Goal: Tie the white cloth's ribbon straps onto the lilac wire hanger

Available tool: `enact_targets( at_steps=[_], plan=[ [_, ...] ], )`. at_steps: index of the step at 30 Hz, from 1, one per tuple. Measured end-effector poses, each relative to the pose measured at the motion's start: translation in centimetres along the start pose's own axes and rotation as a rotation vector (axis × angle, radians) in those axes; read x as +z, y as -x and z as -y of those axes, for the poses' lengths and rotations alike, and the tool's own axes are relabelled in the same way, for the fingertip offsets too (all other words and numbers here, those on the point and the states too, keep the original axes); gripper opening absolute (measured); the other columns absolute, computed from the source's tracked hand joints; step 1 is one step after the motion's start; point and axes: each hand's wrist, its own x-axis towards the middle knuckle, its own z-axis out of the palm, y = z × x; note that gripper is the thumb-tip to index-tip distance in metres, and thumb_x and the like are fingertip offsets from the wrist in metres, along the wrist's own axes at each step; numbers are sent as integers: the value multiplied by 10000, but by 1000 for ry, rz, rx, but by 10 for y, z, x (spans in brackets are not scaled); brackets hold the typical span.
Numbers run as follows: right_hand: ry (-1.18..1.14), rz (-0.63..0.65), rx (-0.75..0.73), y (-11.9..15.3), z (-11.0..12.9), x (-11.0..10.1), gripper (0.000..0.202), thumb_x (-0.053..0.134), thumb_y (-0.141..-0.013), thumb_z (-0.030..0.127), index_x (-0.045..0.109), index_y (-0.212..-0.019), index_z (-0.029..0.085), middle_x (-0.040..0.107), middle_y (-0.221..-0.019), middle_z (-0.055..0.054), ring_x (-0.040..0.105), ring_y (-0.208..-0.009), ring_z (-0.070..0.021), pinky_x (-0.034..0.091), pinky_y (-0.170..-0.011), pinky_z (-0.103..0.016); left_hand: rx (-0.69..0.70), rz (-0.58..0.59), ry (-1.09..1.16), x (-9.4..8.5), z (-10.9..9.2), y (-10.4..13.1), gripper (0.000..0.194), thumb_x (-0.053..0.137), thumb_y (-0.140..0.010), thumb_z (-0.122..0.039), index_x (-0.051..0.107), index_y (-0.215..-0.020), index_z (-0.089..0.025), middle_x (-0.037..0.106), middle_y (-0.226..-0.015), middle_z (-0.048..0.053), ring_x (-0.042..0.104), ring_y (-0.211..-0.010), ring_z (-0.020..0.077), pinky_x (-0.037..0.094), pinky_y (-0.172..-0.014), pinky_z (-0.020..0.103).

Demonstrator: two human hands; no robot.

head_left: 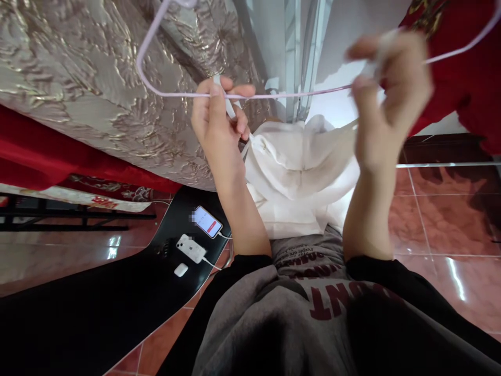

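Note:
A thin pale pink hanger (pixel 282 95) stretches across the top of the view. My left hand (pixel 225 112) pinches its lower bar together with a white strap, thumb in front and fingers behind. My right hand (pixel 385 83), smeared by motion, is closed around a white strap near the bar's right part; the exact grip is blurred. Below the hanger, white fabric (pixel 301 177) hangs in loose folds between my forearms and over the front of my shirt.
Patterned shiny fabric (pixel 97 94) fills the upper left, red cloth (pixel 454 78) the upper right. A black surface (pixel 156 277) at lower left holds a lit phone (pixel 207 221), a white phone (pixel 191 248) and a small white case (pixel 180 270). Metal poles (pixel 291 57) stand ahead.

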Motion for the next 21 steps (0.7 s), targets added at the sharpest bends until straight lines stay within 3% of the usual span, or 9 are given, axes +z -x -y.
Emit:
enact_targets(
  at_steps=[4,8,11,14,17,21],
  plan=[
    [108,-85,-100,0,-6,24,251,539,-988,574,648,-1033,353,739,-1085,-11,607,-1247,-268,198,-1405,-576,-10,33,-98,-7,-6,0,278,413,-1144,-184,580,-929,-241,755,-939,44,545,-612,196,293,-579,352],
    [67,-87,-112,1,-10,23,229,522,-1001,522,670,-1089,370,733,-1164,-7,591,-1292,-259,200,-1399,-581,27,18,-121,-15,-6,0,191,471,-1092,-219,639,-1021,-277,787,-1119,51,673,-783,256,411,-599,384],
    [26,-48,-122,3,-11,19,231,534,-993,537,669,-1099,383,720,-1195,-9,575,-1347,-273,205,-1385,-607,95,-84,-89,-25,-4,-3,162,509,-1033,-201,616,-1115,-290,754,-1311,46,722,-950,275,539,-696,409],
    [59,-58,-136,3,-10,18,238,530,-994,536,672,-1108,384,716,-1210,-17,569,-1351,-282,203,-1381,-618,186,-177,-74,-40,-4,-9,276,505,-992,-149,591,-1193,-316,671,-1487,7,702,-1211,301,596,-815,427],
    [93,-63,-146,3,-10,18,244,532,-997,523,675,-1139,384,722,-1198,-17,595,-1297,-267,184,-1392,-604,273,-210,-145,-55,-1,-15,339,492,-983,-128,596,-1246,-316,582,-1603,18,538,-1485,356,620,-862,456],
    [118,-46,-120,2,-8,14,256,524,-997,542,668,-1155,402,724,-1150,-7,602,-1296,-263,175,-1395,-601,472,-282,-198,-70,12,-28,370,495,-1003,-273,503,-1370,-231,459,-1695,112,537,-1493,367,668,-830,435]
  ],
)
